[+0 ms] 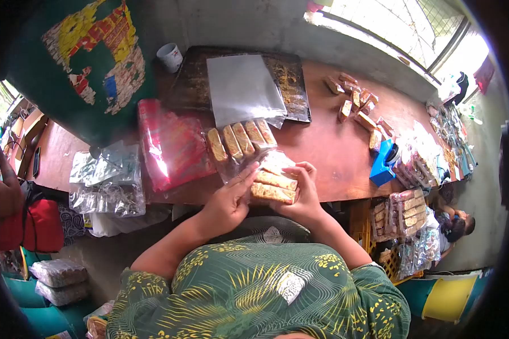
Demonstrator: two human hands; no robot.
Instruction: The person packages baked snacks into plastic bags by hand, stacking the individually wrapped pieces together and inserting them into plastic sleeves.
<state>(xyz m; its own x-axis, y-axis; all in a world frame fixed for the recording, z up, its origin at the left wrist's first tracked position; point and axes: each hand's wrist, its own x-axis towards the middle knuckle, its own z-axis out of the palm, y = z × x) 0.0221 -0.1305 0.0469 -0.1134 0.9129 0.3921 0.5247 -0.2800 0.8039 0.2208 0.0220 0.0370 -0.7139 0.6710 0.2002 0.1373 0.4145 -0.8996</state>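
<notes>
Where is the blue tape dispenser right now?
In the head view, the blue tape dispenser sits on the right side of the table, near its front edge, just left of the plastic-wrapped bars.

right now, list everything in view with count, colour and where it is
table: one, reddish brown, centre
tray: one, dark, table's back
clear plastic sheets: stack, on the tray
cup: one, whitish, left of the tray
pink plastic: one pile, left of the hands
clear bags: several, table's left edge
bar row: several, golden, before the tray
loose bars: many, brownish, table's right
dispenser: one, blue, right edge
bundled bars: several packs, brown, right
crate: one, yellow, below them
green surface: one, torn label, upper left
window: one, bright, upper right
other people: two, partly seen, far left and right
held packet: one, golden bars, between the hands
left hand, right hand: one each, at the packet
</notes>
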